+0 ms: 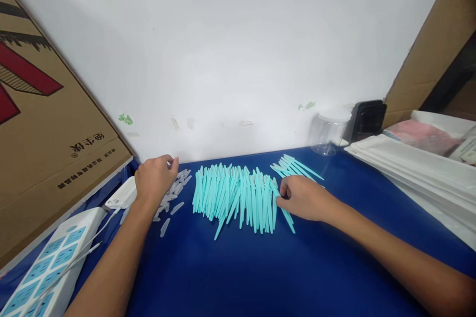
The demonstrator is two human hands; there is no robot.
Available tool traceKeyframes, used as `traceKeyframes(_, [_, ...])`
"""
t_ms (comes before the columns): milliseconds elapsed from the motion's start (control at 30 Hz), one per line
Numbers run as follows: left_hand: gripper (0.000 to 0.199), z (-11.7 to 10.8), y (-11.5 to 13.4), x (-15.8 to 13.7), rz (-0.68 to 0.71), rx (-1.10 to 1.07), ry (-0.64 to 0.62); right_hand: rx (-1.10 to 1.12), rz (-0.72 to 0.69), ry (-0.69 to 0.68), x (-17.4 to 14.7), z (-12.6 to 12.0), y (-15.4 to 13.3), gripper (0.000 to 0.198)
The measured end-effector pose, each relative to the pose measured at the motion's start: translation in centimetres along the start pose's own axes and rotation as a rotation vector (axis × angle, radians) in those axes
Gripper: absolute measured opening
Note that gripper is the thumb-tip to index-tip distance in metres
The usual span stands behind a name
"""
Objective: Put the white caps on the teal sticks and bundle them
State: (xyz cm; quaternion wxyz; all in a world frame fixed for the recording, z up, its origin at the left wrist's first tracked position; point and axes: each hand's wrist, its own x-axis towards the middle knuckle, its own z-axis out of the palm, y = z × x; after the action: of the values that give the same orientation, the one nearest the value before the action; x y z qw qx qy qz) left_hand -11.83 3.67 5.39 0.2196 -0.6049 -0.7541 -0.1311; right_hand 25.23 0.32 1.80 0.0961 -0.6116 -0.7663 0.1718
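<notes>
A wide row of turquoise eyebrow razors (226, 193) lies side by side across the blue table. At the row's right end my right hand (307, 198) is closed, with thumb and forefinger pinching one slanted turquoise razor (287, 217). Behind that hand lies a smaller fan of similar razors (293, 164). Loose translucent blade caps (177, 188) are scattered left of the row. My left hand (156, 176) hovers at the caps, its fingers curled together; whatever they pinch, if anything, is hidden.
A white power strip (55, 262) with cables and a white adapter (124, 193) sit at the left, beside a large cardboard box (52, 148). A clear lidded jar (327, 133) stands by the wall. White stacked sheets (416, 173) and a black object (368, 119) are at the right.
</notes>
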Motion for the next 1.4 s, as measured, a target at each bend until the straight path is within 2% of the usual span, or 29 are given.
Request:
traceKeyframes(133, [0.044, 0.2, -1.5, 0.8, 0.054, 0.009, -0.222, 0.014, -0.001, -0.013, 0.2, -0.1, 0.2, 0.018])
traceKeyframes(300, [0.040, 0.0, -3.0, 1.5, 0.269, -0.300, -0.597, 0.072, 0.001, -0.014, 0.2, -0.7, 0.3, 0.026])
traceKeyframes(400, [0.044, -0.2, -3.5, 1.4, 0.321, -0.420, -0.823, 0.104, 0.015, -0.005, 0.4, -0.9, 0.4, 0.021])
traceKeyframes(467, [0.049, 0.0, -3.6, 1.1, 0.319, -0.447, -0.920, 0.130, 0.022, -0.005, 0.6, -0.9, 0.7, 0.019])
traceKeyframes(533, [0.046, 0.4, -3.6, 0.9, 0.319, -0.458, -0.955, 0.151, 0.016, -0.001, 0.8, -0.7, 1.0, 0.018])
traceKeyframes(700, [0.029, 1.1, -3.4, 0.6, 0.359, -0.469, -0.979, 0.191, -0.007, -0.012, 0.8, -0.4, 1.3, 0.017])
traceKeyframes(867, [0.031, 0.9, -3.1, 0.4, 0.345, -0.514, -0.947, 0.182, -0.027, -0.003, 0.7, -0.4, 1.1, 0.029])
traceKeyframes(1067, [0.041, 0.5, -1.8, 0.5, 0.322, -0.560, -0.750, 0.090, -0.045, 0.029, 0.8, 0.4, 1.2, 0.033])
traceKeyframes(1233, [0.041, 0.3, -0.6, 0.5, 0.342, -0.625, -0.517, 0.044, -0.024, 0.004, 0.9, 0.6, 1.5, 0.030])
traceKeyframes(1333, [0.040, 0.4, 0.3, 0.2, 0.311, -0.761, -0.406, 0.044, -0.007, 0.018, 0.8, 0.1, 1.5, 0.027])
traceKeyframes(1400, [0.043, 0.6, 1.1, 0.0, 0.268, -0.899, -0.401, 0.042, -0.001, 0.045, 0.8, -0.4, 1.5, 0.027])
